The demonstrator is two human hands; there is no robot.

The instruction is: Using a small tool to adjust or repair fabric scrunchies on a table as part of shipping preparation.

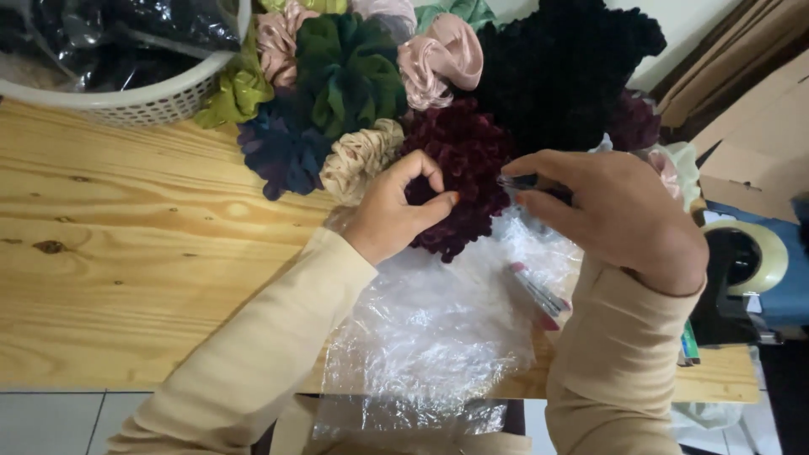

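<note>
Pale pine tabletop (126, 253): left hand (392, 211) pinches dark maroon velvet scrunchie (463, 156); right hand (619, 215) pinches edge of crinkled clear plastic bag (430, 329) beside it

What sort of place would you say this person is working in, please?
Probably a small home packing workspace: a pile of fabric scrunchies on a wooden table, clear plastic bags under the hands, a tape dispenser, and cardboard alongside.
</note>
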